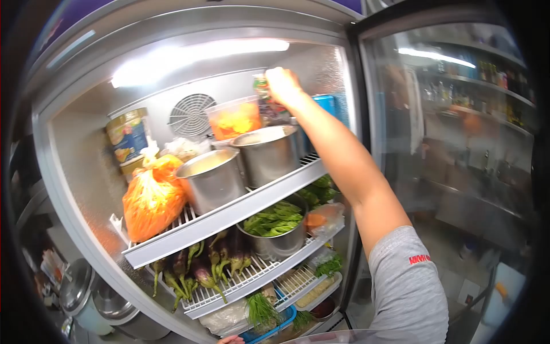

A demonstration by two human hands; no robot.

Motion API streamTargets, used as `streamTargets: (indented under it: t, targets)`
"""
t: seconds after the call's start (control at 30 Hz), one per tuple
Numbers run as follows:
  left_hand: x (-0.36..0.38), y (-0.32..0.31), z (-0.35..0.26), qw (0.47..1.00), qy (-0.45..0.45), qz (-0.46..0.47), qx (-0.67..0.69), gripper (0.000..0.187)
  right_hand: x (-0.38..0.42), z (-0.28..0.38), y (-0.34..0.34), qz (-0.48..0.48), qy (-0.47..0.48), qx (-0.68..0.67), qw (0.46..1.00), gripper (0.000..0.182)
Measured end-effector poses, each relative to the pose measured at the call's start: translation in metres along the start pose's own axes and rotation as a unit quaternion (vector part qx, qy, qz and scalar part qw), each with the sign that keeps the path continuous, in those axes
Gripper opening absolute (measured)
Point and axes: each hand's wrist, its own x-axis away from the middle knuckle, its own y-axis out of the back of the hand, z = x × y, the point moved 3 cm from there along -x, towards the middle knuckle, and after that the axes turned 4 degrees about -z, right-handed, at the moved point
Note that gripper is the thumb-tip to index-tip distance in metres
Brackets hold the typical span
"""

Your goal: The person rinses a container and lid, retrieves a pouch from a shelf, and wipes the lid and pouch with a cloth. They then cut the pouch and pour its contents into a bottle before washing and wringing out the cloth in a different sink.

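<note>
The right hand has its fingers closed on an upright packet at twelve o'clock, above the orange-filled tub; the left hand barely shows, grip unclear.

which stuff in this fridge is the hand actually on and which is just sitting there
In hand:
right hand, raised to the top shelf
small packet it grips
clear tub of orange food just beside it

Just sitting there:
two steel pots
orange bag
big tin
pot of greens
aubergines
left hand, barely showing at the bottom edge
</note>
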Motion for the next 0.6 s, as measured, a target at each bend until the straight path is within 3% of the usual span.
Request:
streamTargets:
  t: [0.1, 0.17, 0.23, 0.27, 0.3, 0.37, 0.5, 0.53, 0.57, 0.6]
  targets:
    - [0.015, -0.001, 0.002, 0.997, 0.027, -0.059, -0.043, 0.047, -0.022, -0.011, -0.026, 0.063, -0.032, -0.019, 0.997, 0.018]
    - [0.024, 0.002, 0.009, 0.989, 0.125, -0.078, -0.006, 0.048, -0.035, -0.018, -0.045, 0.092, -0.052, -0.031, 0.994, 0.032]
    - [0.028, 0.002, 0.011, 0.992, 0.083, -0.089, 0.005, 0.049, -0.039, -0.021, -0.056, -0.004, -0.103, -0.055, 0.993, 0.047]
    - [0.029, 0.002, 0.012, 0.995, 0.039, -0.09, 0.013, 0.05, -0.042, -0.021, -0.059, 0.022, -0.077, -0.041, 0.996, 0.059]
    - [0.031, 0.004, 0.016, 0.994, 0.042, -0.099, 0.017, 0.05, -0.044, -0.019, -0.063, 0.01, -0.071, -0.046, 0.996, 0.049]
    - [0.035, 0.008, 0.022, 0.991, 0.051, -0.107, 0.055, 0.051, -0.033, -0.01, -0.063, 0.339, -0.107, -0.075, 0.932, 0.046]
    - [0.04, 0.013, 0.026, 0.991, 0.05, -0.111, 0.055, 0.049, -0.044, -0.025, -0.092, 0.39, 0.025, 0.052, 0.919, 0.054]
    - [0.041, 0.013, 0.025, 0.991, 0.049, -0.113, 0.056, 0.049, -0.036, -0.018, -0.075, 0.405, -0.001, 0.019, 0.914, 0.012]
    - [0.043, 0.014, 0.024, 0.989, 0.057, -0.118, 0.061, 0.049, -0.037, -0.019, -0.078, 0.406, 0.0, 0.019, 0.914, 0.012]
    - [0.044, 0.014, 0.023, 0.988, 0.064, -0.123, 0.065, 0.049, -0.038, -0.022, -0.077, 0.407, -0.02, 0.008, 0.913, 0.037]
